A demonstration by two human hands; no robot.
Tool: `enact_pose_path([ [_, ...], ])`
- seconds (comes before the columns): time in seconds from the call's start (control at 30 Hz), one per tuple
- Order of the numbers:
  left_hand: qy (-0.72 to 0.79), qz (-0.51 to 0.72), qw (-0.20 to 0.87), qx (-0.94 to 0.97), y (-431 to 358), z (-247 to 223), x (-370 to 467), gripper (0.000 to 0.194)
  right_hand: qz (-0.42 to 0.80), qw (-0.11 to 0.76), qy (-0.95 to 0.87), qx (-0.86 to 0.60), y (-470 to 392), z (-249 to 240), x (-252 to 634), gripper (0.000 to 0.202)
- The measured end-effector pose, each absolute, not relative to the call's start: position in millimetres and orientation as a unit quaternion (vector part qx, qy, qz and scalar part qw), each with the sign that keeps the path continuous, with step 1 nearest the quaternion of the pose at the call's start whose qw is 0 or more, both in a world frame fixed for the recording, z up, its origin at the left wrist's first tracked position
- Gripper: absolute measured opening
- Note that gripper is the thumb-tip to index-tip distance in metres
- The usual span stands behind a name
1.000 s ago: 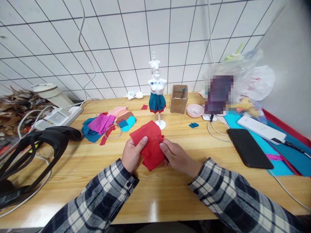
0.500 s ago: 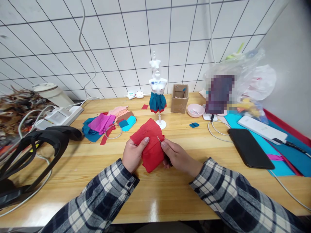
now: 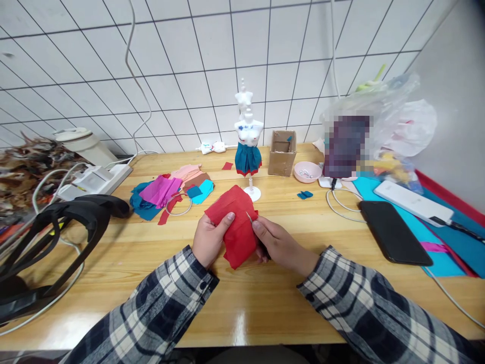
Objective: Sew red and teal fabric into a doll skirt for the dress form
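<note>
My left hand (image 3: pixel 210 240) pinches the left side of a red crepe paper sheet (image 3: pixel 238 237), thumb on top. The sheet looks folded or layered and is held above the table. At its right edge, my right hand (image 3: pixel 276 240) is closed on a pair of scissors (image 3: pixel 249 217). One thin blade shows over the red sheet, and a bit of dark handle is visible under the hand; the rest is hidden. Just behind the sheet stands a small white dress form (image 3: pixel 249 132) wearing a teal skirt (image 3: pixel 247 159) with a red hem.
Coloured scraps (image 3: pixel 159 192) and a ring (image 3: pixel 179 204) lie left of the sheet. A cardboard box (image 3: pixel 282 161), a pink bowl (image 3: pixel 306 172) of beads and a teal scrap (image 3: pixel 305 194) are back right. A black phone (image 3: pixel 394 232) lies right, a black headset (image 3: pixel 87 227) left.
The whole view has shifted slightly, so everything sits a little further right. Both hands keep their hold on the red sheet and the scissors, with almost no other movement.
</note>
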State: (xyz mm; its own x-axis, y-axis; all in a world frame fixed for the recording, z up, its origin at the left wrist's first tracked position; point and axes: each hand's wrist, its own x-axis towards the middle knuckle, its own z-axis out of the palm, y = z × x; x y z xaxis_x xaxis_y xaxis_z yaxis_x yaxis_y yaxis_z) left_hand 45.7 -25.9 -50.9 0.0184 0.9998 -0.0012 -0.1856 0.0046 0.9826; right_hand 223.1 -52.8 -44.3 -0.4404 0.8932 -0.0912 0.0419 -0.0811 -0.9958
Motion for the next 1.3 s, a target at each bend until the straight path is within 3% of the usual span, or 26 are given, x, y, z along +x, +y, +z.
enact_pose_path([
  [0.17,0.435,0.543,0.552,0.459,-25.4,-51.4,46.7,0.035,0.612,0.34,-0.59,-0.402,-52.9,-43.6,223.0,0.047],
  [0.47,0.434,0.552,0.533,0.472,-24.8,-51.2,47.5,0.04,0.627,0.34,-0.573,-0.405,-52.7,-44.1,222.6,0.048],
  [0.8,0.419,0.518,0.568,0.483,-26.7,-51.4,49.2,0.076,0.634,0.349,-0.561,-0.403,-52.4,-45.5,221.5,0.047],
  [1.3,0.417,0.504,0.596,0.466,-29.3,-45.7,51.8,0.087,0.614,0.36,-0.562,-0.42,-52.7,-45.8,221.8,0.045],
])
